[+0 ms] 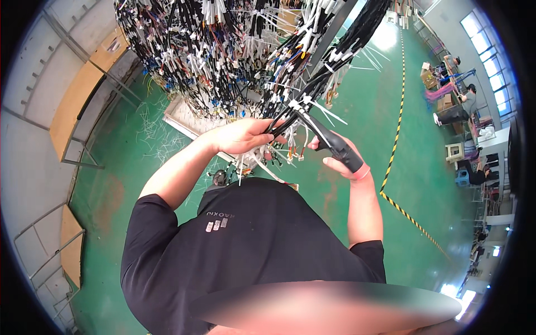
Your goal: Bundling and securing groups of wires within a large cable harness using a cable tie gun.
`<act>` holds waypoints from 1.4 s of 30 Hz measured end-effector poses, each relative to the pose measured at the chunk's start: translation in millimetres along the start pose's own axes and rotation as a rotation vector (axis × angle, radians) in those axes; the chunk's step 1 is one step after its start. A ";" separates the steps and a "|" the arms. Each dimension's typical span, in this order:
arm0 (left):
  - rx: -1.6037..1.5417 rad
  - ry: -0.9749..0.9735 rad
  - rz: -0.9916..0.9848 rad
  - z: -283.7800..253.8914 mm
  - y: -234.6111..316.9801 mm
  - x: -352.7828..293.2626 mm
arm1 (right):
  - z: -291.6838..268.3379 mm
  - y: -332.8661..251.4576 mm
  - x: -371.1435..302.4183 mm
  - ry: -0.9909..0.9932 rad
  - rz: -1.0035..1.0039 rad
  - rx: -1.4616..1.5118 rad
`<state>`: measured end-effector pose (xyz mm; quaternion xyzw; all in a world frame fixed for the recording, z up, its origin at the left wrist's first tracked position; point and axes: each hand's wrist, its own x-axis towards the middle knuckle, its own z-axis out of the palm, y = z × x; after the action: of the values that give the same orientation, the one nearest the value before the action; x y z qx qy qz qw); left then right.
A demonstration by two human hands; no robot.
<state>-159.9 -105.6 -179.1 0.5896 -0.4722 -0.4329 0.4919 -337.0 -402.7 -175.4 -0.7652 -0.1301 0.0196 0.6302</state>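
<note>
A thick bundle of black cables (321,78) runs down from the upper right toward my hands. My left hand (244,135) is closed round the lower cables, its thumb and fingers pinching several black strands. White cable ties (329,113) stick out from the bundle just above, their tails loose. In my right hand (339,166) is a black cable tie gun (341,148), tilted with its nose against the bundle near a tie. Its grip covers part of that hand. Below my left hand hang loose wire ends with small connectors (294,151).
A large mass of hanging wire harnesses (206,61) fills the space ahead. Under it stands a pale tray (181,124). Cut tie ends (153,131) litter the green floor at left. Wooden-topped tables (75,106) line the left wall. Other people (460,106) work at benches far right, beyond striped floor tape (397,134).
</note>
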 end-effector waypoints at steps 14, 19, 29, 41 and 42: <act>0.156 0.124 -0.077 4.2 4.7 1.3 | 18.4 -6.8 5.5 0.236 -0.033 -0.726; 0.048 0.291 -0.106 19.1 -20.3 11.7 | 18.3 7.3 3.6 0.202 -0.232 -0.855; 0.062 0.520 -0.164 25.8 -37.7 20.3 | 0.2 9.7 -38.5 0.370 0.107 -0.066; 0.706 0.722 -0.017 30.6 -24.0 16.4 | -25.5 -61.0 7.9 0.062 0.281 -0.030; 0.701 0.730 -0.019 30.6 -25.3 15.8 | -25.4 -64.7 11.1 0.054 0.283 -0.033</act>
<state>-183.6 -124.6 -209.1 0.8365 -0.3810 -0.0181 0.3934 -332.7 -413.4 -105.9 -0.7865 -0.0043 0.0856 0.6117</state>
